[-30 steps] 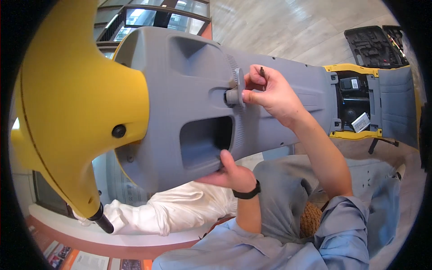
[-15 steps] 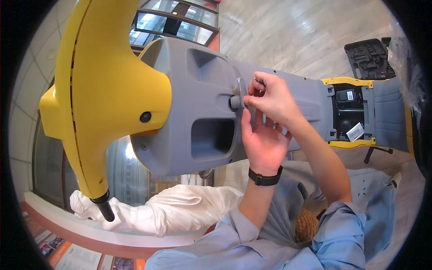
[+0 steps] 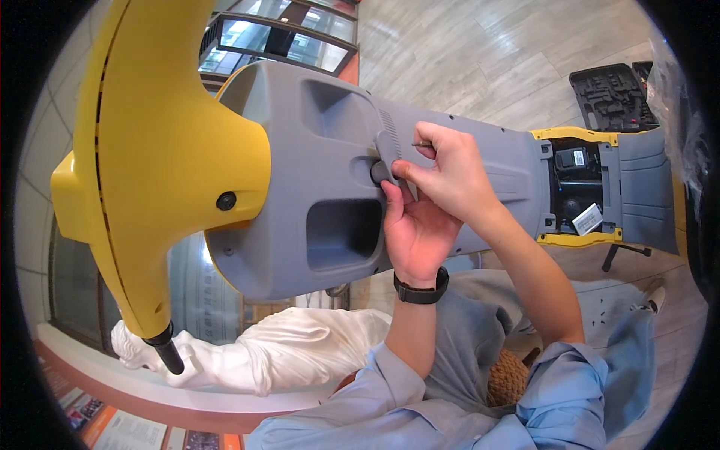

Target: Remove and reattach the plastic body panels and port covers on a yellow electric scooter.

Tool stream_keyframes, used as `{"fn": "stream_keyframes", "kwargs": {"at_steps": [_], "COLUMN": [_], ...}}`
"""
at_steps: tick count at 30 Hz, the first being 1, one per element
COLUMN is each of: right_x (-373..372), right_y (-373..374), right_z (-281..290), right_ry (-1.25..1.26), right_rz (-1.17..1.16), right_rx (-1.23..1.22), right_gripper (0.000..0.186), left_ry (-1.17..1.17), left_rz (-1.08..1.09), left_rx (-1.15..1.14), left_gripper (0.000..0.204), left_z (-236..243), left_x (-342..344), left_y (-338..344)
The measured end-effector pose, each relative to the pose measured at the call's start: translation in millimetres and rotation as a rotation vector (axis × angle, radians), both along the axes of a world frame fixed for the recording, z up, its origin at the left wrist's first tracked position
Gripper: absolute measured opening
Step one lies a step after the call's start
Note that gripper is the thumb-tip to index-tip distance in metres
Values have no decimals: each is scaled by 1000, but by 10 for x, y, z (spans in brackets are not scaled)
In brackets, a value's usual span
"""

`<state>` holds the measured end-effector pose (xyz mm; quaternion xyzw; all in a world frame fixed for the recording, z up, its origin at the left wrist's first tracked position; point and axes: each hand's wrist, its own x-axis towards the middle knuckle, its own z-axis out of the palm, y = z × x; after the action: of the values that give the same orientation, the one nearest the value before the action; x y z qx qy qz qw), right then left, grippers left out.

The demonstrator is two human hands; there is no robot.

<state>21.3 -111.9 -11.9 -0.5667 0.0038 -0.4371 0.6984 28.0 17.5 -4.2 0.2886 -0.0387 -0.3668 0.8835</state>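
Observation:
A grey plastic front panel (image 3: 277, 135) of a yellow scooter (image 3: 142, 135) has two recessed pockets and a small grey hook-like piece (image 3: 384, 146) between them. My right hand (image 3: 446, 172) has its thumb pressed on that piece and holds a thin dark item (image 3: 418, 144), too small to name, in curled fingers. My left hand (image 3: 412, 232), wearing a black wrist band, is palm up just below, its thumb against the lower end of the grey piece; its other fingers are largely hidden behind my right hand.
An open compartment (image 3: 577, 180) with black parts and a white-labelled item lies toward the seat (image 3: 645, 187). A black tool case (image 3: 604, 97) is on the floor (image 3: 457, 52) at upper right. A white statue (image 3: 300, 345) and an orange-edged display board (image 3: 127, 427) are at lower left.
My left hand has risen from the lower pocket's edge to the grey piece. My right hand stays there, and the piece now sits slightly lower and tilted.

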Motion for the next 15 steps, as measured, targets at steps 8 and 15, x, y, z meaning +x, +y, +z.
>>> {"fn": "stream_keyframes", "kwargs": {"at_steps": [8, 15], "right_x": [-92, -201], "right_y": [3, 136], "right_z": [-247, -166], "right_ry": [-63, -57], "right_rz": [61, -240], "right_rx": [-61, -246], "right_gripper": [20, 10], "left_ry": [68, 130], "left_rz": [-111, -222], "left_rx": [-255, -370], "left_gripper": [37, 39], "left_z": [-42, 6], "left_x": [24, 2], "left_y": [12, -21]}}
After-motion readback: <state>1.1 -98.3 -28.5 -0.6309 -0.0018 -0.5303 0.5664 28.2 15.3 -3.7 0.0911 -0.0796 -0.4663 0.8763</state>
